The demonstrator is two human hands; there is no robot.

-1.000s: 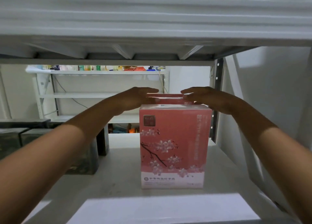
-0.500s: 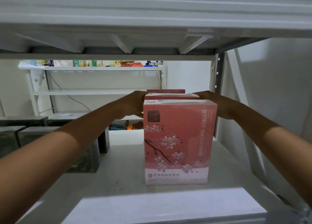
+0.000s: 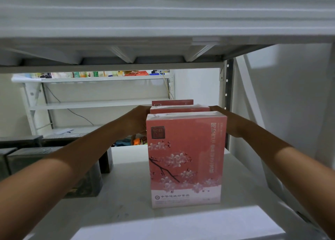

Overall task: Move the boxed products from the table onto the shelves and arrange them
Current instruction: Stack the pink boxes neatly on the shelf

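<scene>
So the shelf point(image 3: 126, 203) has three pink blossom boxes lined up front to back, all upright: the front pink box point(image 3: 184, 160), the middle pink box point(image 3: 179, 109) right behind it, and the rear pink box point(image 3: 172, 102) just peeking over. The left hand point(image 3: 137, 120) and right hand point(image 3: 230, 123) sit against either side of the middle one, but the fingers are hidden, so can't tell if they're gripping. Dark boxes point(image 3: 87, 185) fill the shelf's left side.

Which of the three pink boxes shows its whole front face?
The nearest box, with the blossom print visible; the middle box and back box show only their top edges behind it.
</scene>
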